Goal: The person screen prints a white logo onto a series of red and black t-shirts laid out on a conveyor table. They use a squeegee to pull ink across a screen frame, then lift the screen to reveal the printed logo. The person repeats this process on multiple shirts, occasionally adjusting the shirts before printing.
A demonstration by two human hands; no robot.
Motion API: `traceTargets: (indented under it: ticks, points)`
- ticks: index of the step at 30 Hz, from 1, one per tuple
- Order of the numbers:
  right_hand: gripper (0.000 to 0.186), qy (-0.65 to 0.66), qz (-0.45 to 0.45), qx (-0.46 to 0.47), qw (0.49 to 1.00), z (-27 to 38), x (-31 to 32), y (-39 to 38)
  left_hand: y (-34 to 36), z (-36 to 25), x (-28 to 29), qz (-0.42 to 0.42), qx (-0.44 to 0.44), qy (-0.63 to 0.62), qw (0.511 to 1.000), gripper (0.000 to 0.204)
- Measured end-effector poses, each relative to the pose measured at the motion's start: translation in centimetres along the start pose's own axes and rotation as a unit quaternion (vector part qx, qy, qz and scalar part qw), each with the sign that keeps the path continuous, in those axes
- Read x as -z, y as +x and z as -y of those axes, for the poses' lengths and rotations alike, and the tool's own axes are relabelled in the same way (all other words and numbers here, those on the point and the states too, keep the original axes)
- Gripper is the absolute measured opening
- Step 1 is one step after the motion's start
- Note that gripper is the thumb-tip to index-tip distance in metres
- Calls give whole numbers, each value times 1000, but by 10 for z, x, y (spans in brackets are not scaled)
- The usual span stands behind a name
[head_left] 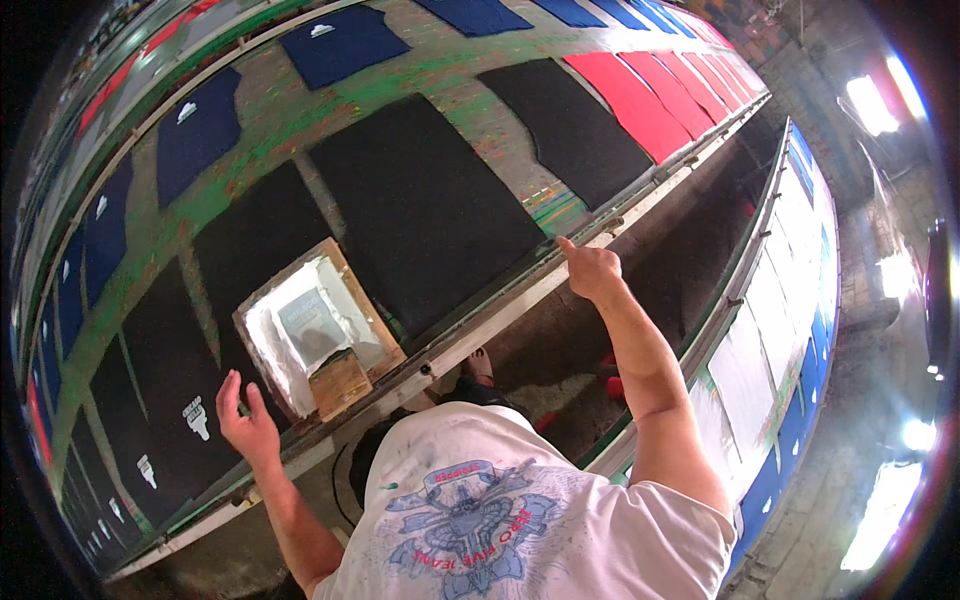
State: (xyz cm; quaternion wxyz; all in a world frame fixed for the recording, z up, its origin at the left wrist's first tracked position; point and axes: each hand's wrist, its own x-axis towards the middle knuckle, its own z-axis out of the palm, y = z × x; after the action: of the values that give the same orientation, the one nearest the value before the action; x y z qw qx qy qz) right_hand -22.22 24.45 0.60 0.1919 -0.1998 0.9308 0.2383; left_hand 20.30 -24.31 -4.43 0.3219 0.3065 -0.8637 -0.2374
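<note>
My left hand (248,420) is open, fingers and thumb apart, beside the lower left corner of a wood-edged screen printing frame (378,322). Nothing shows in it. The frame lies over a black fabric piece (262,222) and has a white inner area with a greyish window; a brown wooden block (340,385) sits at its near side. My right hand (592,270) is at the table's near rail, fingers curled and one fingertip reaching to the edge, close to the corner of a large black fabric piece (425,205). Whatever is under its fingers is hidden.
The long paint-stained table (440,72) carries navy pieces (345,45) on the far side, red pieces (630,105) at right, and black pieces with white prints (197,418) at left. Behind me, across an aisle, another table holds white pieces (745,350).
</note>
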Motion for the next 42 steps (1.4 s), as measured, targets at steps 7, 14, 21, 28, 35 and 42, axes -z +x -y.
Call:
traceTargets:
  ticks: [7, 14, 21, 28, 35, 42]
  points:
    - [59, 165, -159, 66, 971, 79, 81, -32, -19, -4, -28, 29, 86, -96, 991, 41]
    - [45, 269, -277, 389, 836, 235, 154, -22, -32, -1, -47, -1, 116, -114, 987, 52]
    - [53, 213, -193, 435, 853, 375, 200, 14, -40, 14, -67, -9, 107, -154, 982, 65]
    - [75, 168, 38, 411, 895, 430, 214, 43, -46, 6, -72, -37, 153, -208, 965, 68]
    - [86, 158, 53, 422, 891, 434, 226, 51, -44, 11, -68, -27, 96, -186, 977, 57]
    - [93, 193, 122, 432, 872, 428, 241, 60, -57, 4, -67, -79, 144, -314, 935, 43]
